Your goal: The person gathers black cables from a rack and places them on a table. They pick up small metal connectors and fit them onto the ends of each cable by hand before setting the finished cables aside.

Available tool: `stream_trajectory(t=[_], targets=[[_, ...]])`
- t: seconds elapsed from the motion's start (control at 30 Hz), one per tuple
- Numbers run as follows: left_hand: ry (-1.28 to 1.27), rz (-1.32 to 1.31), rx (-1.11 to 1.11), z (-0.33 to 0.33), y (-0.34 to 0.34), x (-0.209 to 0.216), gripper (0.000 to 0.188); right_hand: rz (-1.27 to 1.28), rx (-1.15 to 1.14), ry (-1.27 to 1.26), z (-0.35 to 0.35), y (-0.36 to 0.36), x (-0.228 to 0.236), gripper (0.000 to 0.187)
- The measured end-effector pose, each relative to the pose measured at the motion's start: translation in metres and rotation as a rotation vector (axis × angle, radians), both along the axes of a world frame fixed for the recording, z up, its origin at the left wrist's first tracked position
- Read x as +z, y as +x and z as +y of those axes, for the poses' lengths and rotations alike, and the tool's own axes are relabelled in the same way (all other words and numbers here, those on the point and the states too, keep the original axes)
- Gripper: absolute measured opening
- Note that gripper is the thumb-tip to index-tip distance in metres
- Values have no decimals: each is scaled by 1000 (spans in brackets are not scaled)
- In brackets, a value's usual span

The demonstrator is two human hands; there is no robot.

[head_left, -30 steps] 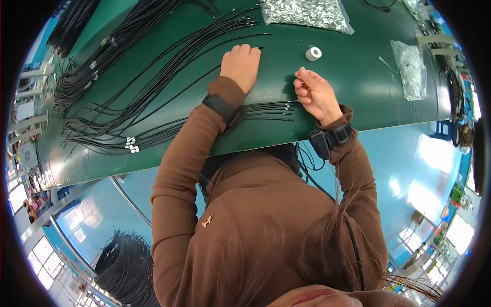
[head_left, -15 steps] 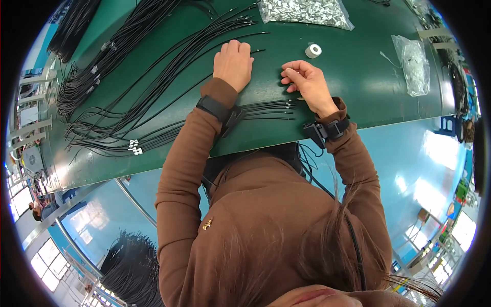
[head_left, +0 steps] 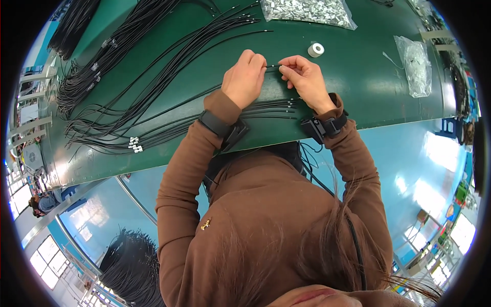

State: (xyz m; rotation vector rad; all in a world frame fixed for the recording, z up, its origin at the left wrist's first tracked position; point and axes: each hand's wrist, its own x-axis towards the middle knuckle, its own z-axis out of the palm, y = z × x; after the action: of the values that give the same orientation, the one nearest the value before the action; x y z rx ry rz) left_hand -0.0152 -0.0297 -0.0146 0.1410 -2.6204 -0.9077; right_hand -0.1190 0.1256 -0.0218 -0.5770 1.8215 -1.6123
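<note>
A black cable [head_left: 273,66] runs out of my left hand [head_left: 245,77], whose fingers are closed round it a little short of its end. My right hand [head_left: 305,81] pinches at the cable's tip with thumb and forefinger. Whether a small piece sits between those fingertips is too small to tell. Below both hands, a row of black cables [head_left: 271,105] with light bands near their ends lies on the green table [head_left: 353,77]. Beyond my left hand lies another group of loose black cables [head_left: 189,56].
A small white roll [head_left: 315,49] stands beyond my right hand. Farther back lies a clear bag of small metal sleeves [head_left: 309,11]. Another clear plastic bag [head_left: 415,66] is at the right. Tied black cable bundles [head_left: 120,43] fill the far left, and white pieces [head_left: 135,145] lie on the near cables.
My left hand has come nearer and to the right, bringing a cable end towards my right hand. The right fingers, apart from the cable before, now meet its tip.
</note>
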Motion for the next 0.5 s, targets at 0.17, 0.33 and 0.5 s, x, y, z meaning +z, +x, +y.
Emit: stream_trajectory(t=[0.17, 0.33, 0.5], targets=[[-168, 6, -43, 2, 4, 2, 10, 627, 0, -37, 4, 4, -3, 14], [-100, 37, -57, 3, 8, 0, 9, 342, 41, 16, 4, 5, 6, 11], [22, 42, -54, 5, 12, 2, 9, 143, 196, 111, 1, 1, 9, 16]])
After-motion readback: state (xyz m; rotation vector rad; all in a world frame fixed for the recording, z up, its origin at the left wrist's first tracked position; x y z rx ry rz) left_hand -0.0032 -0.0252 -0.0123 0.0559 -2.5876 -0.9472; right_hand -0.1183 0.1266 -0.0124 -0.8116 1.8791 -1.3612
